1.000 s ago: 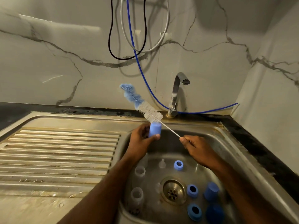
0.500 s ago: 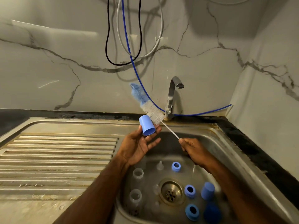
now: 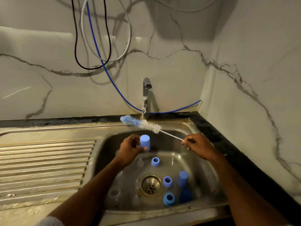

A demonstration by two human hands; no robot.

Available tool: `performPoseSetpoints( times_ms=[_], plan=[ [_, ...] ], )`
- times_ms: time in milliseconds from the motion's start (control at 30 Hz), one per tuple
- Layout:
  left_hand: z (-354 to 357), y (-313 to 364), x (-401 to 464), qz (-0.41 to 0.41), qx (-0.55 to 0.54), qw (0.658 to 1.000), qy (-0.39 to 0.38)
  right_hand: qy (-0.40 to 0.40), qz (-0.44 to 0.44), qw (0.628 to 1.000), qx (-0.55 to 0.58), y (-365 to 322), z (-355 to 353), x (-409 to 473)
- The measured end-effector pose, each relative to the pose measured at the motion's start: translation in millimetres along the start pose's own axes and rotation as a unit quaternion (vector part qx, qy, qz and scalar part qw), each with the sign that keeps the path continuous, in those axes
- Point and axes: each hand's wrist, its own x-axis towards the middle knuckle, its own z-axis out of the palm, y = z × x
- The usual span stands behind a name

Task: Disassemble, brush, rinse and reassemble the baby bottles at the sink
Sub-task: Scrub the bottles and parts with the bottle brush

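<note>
Two hands work above the sink (image 3: 104, 142): the left hand (image 3: 130, 150) grips a blue cap (image 3: 144, 143), closed end up, while the right hand (image 3: 197, 146) pinches the wire handle of a bottle brush (image 3: 141, 123), apart from the cap. Three blue collars (image 3: 155, 161) and another blue cap (image 3: 183, 178) lie near the drain (image 3: 151, 184).

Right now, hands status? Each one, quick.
Left hand: closed around the blue bottle cap, held above the sink.
Right hand: pinching the wire handle of the bottle brush.
</note>
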Motion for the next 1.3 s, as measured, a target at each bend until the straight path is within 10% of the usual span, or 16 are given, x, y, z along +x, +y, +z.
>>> performPoseSetpoints(
  times_ms=[733,1300],
  plan=[
    [172,-46,82,-0.03,0.291,0.944,-0.154,0.055,0.008,0.997,-0.053,28,11,26],
    [130,-30,45,0.016,0.259,0.95,-0.172,0.028,0.021,0.999,-0.036,17,10,23]
  ],
)
